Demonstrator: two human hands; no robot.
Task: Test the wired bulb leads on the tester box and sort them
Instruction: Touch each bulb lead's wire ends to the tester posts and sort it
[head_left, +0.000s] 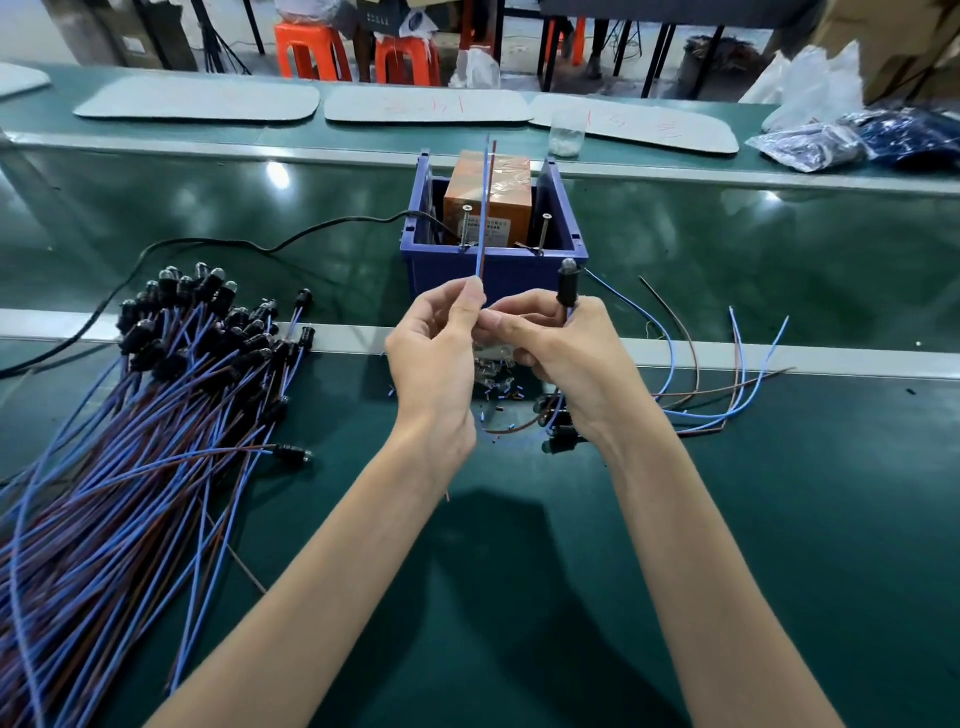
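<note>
Testing under way, one lead in hand. My left hand (436, 353) pinches the blue and brown wires (483, 208) between thumb and forefinger, their free ends standing straight up from the grip. My right hand (566, 353) curls round the black socket, and the bulb (567, 267) shows just above its fingers, clear and unlit. The box (493, 273) stands just beyond both hands. The wires cross in front of its left screw (466, 228), but I cannot tell whether they touch. A large pile (156, 405) lies well to the left of my grip, and a few leads (727, 384) lie beneath and right of my right hand. I cannot tell which group is tested. I judge much sorting remains.
</note>
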